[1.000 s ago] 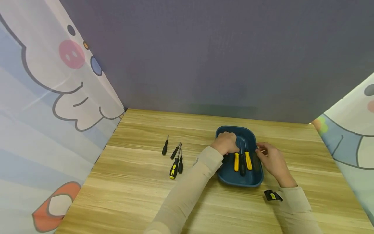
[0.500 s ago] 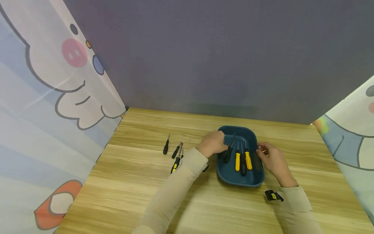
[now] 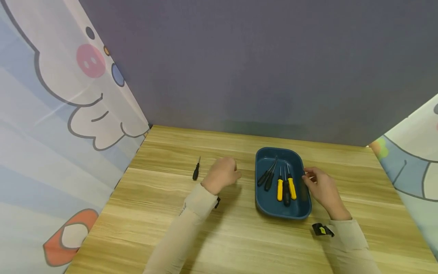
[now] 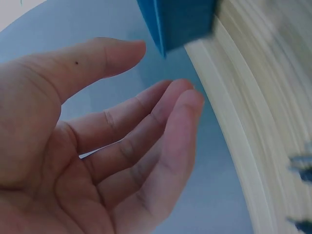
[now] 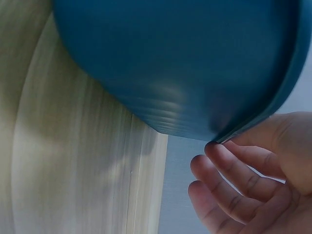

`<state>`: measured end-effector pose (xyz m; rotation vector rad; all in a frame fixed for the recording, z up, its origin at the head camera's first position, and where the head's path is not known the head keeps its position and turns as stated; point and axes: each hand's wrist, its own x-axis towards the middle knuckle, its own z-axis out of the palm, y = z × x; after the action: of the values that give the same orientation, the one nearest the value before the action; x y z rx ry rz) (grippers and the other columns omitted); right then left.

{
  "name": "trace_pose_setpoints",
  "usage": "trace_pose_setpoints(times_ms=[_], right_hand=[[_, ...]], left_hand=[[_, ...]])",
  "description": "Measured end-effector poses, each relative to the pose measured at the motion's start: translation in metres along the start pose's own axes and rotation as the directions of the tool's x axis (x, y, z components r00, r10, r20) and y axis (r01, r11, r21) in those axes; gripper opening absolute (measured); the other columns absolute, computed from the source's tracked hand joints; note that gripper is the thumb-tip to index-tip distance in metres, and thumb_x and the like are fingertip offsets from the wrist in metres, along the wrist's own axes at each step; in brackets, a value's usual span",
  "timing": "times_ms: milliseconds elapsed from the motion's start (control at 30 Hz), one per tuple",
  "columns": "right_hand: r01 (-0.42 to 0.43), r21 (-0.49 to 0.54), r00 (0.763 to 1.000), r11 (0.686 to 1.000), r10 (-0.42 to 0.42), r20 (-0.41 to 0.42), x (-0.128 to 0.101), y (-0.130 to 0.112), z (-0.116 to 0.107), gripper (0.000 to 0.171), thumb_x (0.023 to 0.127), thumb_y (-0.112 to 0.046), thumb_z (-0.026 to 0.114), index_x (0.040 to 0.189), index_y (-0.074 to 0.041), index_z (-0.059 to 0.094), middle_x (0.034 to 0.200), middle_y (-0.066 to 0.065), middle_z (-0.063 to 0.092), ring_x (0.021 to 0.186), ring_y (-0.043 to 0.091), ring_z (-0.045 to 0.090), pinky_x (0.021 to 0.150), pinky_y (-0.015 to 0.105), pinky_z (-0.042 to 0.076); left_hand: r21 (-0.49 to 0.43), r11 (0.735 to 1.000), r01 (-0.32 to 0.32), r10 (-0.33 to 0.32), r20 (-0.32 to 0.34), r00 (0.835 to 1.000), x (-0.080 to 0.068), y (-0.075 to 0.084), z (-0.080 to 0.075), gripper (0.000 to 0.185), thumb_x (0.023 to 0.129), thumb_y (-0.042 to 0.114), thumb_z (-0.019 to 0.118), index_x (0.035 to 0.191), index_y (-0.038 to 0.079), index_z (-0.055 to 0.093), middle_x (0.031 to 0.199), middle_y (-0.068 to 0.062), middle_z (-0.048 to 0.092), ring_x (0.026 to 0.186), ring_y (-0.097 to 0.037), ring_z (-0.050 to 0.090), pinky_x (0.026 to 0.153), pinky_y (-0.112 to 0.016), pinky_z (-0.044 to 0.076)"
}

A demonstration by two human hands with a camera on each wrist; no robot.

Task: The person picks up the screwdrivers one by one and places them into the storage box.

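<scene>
my left hand (image 3: 222, 173) hangs over the counter (image 3: 171, 228) with nothing in it. in the left wrist view its fingers (image 4: 146, 146) are loosely stretched, the thumb apart from them, the palm bare. it is between the small black screwdriver (image 3: 196, 171) on its left and the blue tray (image 3: 270, 209) on its right, near both and touching neither. just under my left wrist a dark bit (image 3: 217, 202) of something pokes out from behind my sleeve; i cannot tell what it is.

my right hand (image 3: 321, 188) rests at the right rim of the tray. its fingers are a little bent, and in the right wrist view the fingertips (image 5: 219, 151) meet the underside of the rim while the tray's curved wall (image 5: 185, 73) fills most of the frame. the hand wraps round nothing.

inside the tray lie five screwdrivers, shafts pointing away from me: two with black handles (image 3: 267, 178) at the left, slanted, then a yellow-handled one (image 3: 280, 189), a black one (image 3: 286, 196) and another yellow one (image 3: 292, 187), side by side and almost parallel.

the tray sits on the wooden counter right of the middle, close to the grey back wall (image 3: 256, 68). a small black and yellow thing (image 3: 321, 229) lies on the counter by my right sleeve. cartoon-printed curtains (image 3: 51, 114) close in the counter on both sides.
</scene>
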<state>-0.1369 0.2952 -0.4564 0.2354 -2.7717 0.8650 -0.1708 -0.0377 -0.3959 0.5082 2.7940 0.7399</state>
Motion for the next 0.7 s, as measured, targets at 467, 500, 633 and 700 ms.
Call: trace_pose_setpoints(times_ms=[467,500,633,700], right_hand=[[-0.008,-0.002,1.0,1.0,0.008,0.001,0.0,0.001,0.0,0.028,0.096,-0.004,0.065,0.119,0.01,0.062,0.1,0.025,0.067,0.083,0.041,0.065,0.069,0.054,0.054],[-0.01,-0.001,1.0,1.0,0.01,0.003,-0.001,0.001,0.0,0.028,0.096,-0.004,0.064,0.12,0.01,0.062,0.1,0.025,0.067,0.084,0.041,0.065,0.069,0.055,0.054],[-0.007,0.0,1.0,1.0,0.007,-0.002,0.0,0.002,0.001,0.028,0.095,-0.003,0.064,0.12,0.01,0.061,0.099,0.025,0.067,0.083,0.041,0.065,0.069,0.055,0.054],[-0.006,0.002,1.0,1.0,0.006,-0.003,0.0,0.002,0.001,0.028,0.095,-0.003,0.064,0.119,0.011,0.061,0.099,0.025,0.066,0.083,0.041,0.065,0.069,0.055,0.054]], left_hand=[[0.061,0.989,0.133,-0.128,-0.085,0.988,-0.044,-0.048,0.0,0.053,0.09,0.012,0.073,0.051,0.017,0.037,0.049,0.006,0.031,0.038,-0.006,0.024,0.038,-0.021,0.025],[0.064,0.987,0.146,-0.141,-0.084,0.986,-0.047,-0.051,0.001,0.053,0.09,0.012,0.073,0.051,0.016,0.038,0.05,0.006,0.031,0.039,-0.006,0.025,0.038,-0.022,0.026],[0.083,0.98,0.179,-0.173,-0.076,0.982,-0.055,-0.059,0.005,0.051,0.088,0.015,0.077,0.053,0.014,0.041,0.049,0.006,0.032,0.04,-0.007,0.03,0.039,-0.022,0.03],[0.084,0.979,0.187,-0.182,-0.069,0.981,-0.058,-0.064,0.009,0.051,0.086,0.016,0.079,0.053,0.014,0.042,0.046,0.007,0.03,0.039,-0.007,0.03,0.039,-0.022,0.03]])
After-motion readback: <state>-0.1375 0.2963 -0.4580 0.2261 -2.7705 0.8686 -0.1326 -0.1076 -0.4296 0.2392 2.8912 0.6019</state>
